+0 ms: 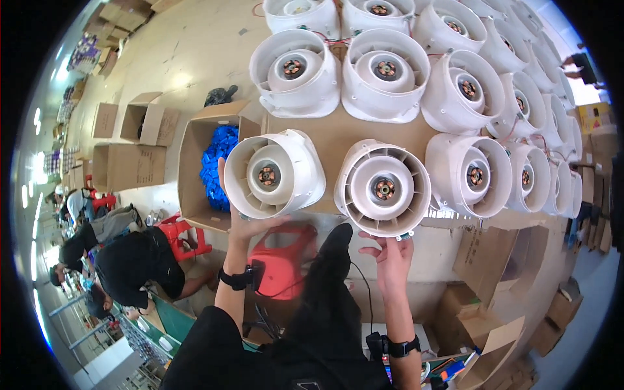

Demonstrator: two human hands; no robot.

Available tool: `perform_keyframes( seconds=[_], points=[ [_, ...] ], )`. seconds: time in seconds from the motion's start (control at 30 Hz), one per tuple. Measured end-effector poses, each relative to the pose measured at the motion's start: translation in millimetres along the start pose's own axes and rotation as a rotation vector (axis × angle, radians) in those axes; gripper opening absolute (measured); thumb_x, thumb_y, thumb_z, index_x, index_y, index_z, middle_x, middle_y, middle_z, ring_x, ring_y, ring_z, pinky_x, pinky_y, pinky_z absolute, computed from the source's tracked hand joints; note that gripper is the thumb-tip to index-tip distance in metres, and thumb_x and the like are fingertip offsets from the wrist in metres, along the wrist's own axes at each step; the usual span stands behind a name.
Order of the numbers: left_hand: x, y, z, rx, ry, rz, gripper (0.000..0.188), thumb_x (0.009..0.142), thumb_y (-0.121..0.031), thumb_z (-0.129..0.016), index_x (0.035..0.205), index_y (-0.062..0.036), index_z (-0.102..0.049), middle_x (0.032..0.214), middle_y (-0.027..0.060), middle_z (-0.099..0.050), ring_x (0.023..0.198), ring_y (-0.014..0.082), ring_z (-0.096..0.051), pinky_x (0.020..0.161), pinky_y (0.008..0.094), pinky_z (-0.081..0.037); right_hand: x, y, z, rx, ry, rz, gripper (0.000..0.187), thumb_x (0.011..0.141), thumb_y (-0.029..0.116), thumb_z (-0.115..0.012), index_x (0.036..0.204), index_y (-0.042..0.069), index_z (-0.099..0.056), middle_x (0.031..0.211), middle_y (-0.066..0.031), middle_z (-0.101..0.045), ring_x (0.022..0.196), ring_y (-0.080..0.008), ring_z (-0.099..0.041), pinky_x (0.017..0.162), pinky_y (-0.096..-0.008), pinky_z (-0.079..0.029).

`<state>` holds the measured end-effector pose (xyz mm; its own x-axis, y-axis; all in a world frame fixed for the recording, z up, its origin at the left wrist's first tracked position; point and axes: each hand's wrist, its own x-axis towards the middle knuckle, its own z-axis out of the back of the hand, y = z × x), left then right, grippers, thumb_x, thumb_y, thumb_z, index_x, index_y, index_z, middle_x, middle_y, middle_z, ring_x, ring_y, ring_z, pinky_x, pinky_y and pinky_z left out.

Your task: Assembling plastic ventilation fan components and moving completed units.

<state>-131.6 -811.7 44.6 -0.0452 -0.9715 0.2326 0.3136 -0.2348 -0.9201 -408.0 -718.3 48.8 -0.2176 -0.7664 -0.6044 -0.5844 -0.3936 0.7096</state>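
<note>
My left hand (239, 227) grips a white round fan housing (304, 170) from its left side and underneath. One finger runs up the outer wall, and the rest are partly hidden below. This housing is tilted, with a copper-wound motor core in its centre. To its right, a second white fan housing (416, 185) with fins around its inside faces up at me. My right hand (392, 257) holds it at the near lower edge, fingertips tucked under the rim beside a small green circuit piece (406, 235). Both housings are at the near edge of the cardboard-covered surface (374, 130).
Rows of similar white housings (387, 97) with red wires stand beyond and to the right. A carton (188, 175) of blue pieces (220, 156) stands left. Below are a red stool (279, 257) and open cartons (484, 260). Several people (127, 260) sit at the far left.
</note>
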Motion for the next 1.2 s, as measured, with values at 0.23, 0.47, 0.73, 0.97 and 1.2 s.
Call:
perform_keyframes(
  seconds=[0.23, 0.47, 0.73, 0.97, 1.2],
  points=[
    [-54, 72, 60, 0.212, 0.152, 0.450, 0.087, 0.064, -0.016, -0.092, 0.138, 0.0014, -0.050, 0.128, 0.0141, -0.062, 0.114, 0.0249, -0.061, 0.103, 0.0411, -0.048, -9, 4, 11, 0.061, 0.069, 0.092, 0.024, 0.103, 0.009, -0.048, 0.119, -0.007, -0.054, 0.107, -0.0157, -0.066, 0.096, -0.0270, -0.069, 0.084, -0.0432, -0.061],
    [-51, 70, 54, -0.150, -0.021, 0.383, 0.110, 0.059, -0.013, -0.092, 0.149, 0.0027, -0.031, 0.135, 0.0167, -0.053, 0.118, 0.0295, -0.056, 0.102, 0.0429, -0.047, -62, -36, 87, 0.010, -0.014, 0.300, 0.027, 0.103, 0.018, -0.054, 0.127, 0.006, -0.055, 0.078, 0.0092, -0.047, 0.067, -0.0016, -0.045, 0.057, -0.0190, -0.037],
    [-68, -39, -93, -0.390, 0.699, -0.121, 0.131, 0.050, -0.024, -0.095, 0.152, -0.0007, -0.016, 0.142, 0.0160, -0.045, 0.127, 0.0302, -0.049, 0.109, 0.0448, -0.039, -284, -106, 259, 0.168, -0.285, 0.540, 0.047, 0.097, 0.019, -0.063, 0.141, 0.005, -0.049, 0.122, -0.0026, -0.064, 0.108, -0.0111, -0.061, 0.092, -0.0277, -0.050],
    [-293, -182, -237, -0.191, 1.690, -0.871, 0.135, 0.047, -0.032, -0.096, 0.151, -0.0021, -0.016, 0.145, 0.0157, -0.041, 0.131, 0.0312, -0.046, 0.112, 0.0454, -0.035, -554, -323, 268, 0.454, -0.926, 0.623, 0.023, 0.101, 0.010, -0.051, 0.122, 0.001, -0.053, 0.104, -0.0118, -0.067, 0.094, -0.0214, -0.069, 0.083, -0.0357, -0.058],
    [-607, -161, -227, -0.486, 2.656, -0.678, 0.102, 0.052, -0.030, -0.093, 0.137, -0.0014, -0.043, 0.134, 0.0181, -0.050, 0.119, 0.0355, -0.055, 0.106, 0.0445, -0.040, -616, -561, 83, 1.054, -1.747, 0.607, 0.046, 0.094, 0.001, -0.052, 0.139, 0.004, -0.050, 0.132, -0.0099, -0.060, 0.121, -0.0208, -0.059, 0.097, -0.0396, -0.053]
  ],
)
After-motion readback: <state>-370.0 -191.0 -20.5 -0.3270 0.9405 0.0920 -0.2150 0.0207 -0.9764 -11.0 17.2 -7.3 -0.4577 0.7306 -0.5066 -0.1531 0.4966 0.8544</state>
